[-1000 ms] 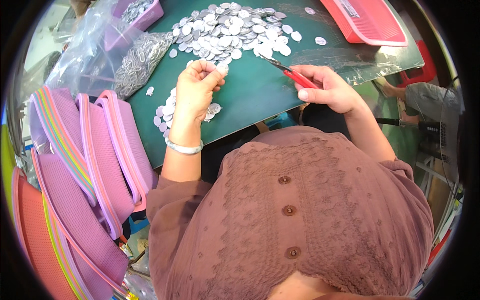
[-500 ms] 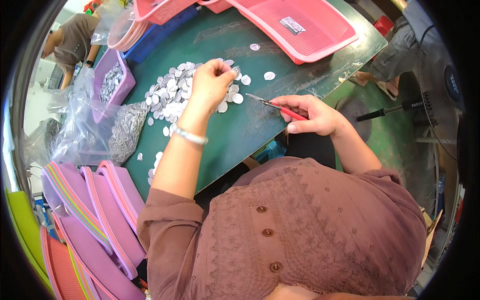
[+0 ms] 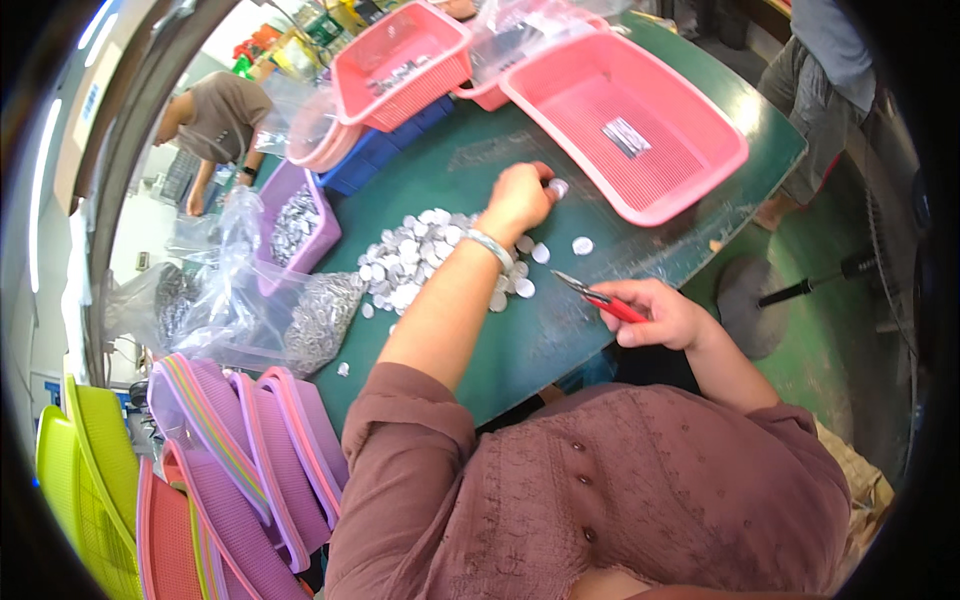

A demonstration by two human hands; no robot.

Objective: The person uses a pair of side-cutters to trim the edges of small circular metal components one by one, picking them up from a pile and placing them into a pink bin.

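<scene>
My left hand (image 3: 520, 200), wearing a bangle (image 3: 490, 245) on the wrist, reaches over the far right side of a pile of round pale discs (image 3: 405, 265) on the green table (image 3: 470, 370). Its thumb and fingers are pinched together at a single pale disc (image 3: 559, 187); whether that disc still touches the table I cannot tell. In my right hand (image 3: 660, 312), near the table's front edge, are pliers (image 3: 612, 304) with red handles. Their slim metal jaws point up and left toward the pile. A few loose discs, one a stray disc (image 3: 582, 245), lie between the two hands.
At the back stand a pink basket (image 3: 690, 150) and a smaller pink basket (image 3: 400, 100). To the left are a purple basket (image 3: 325, 235) of small metal parts and a clear bag (image 3: 325, 315) of metal pieces. Stacked purple baskets (image 3: 270, 450) stand lower left. Another person (image 3: 225, 115) is beyond.
The whole view has shifted, with things now lower and further right. My left hand has moved off the pile, right and away, to the lone disc. My right hand still holds the pliers.
</scene>
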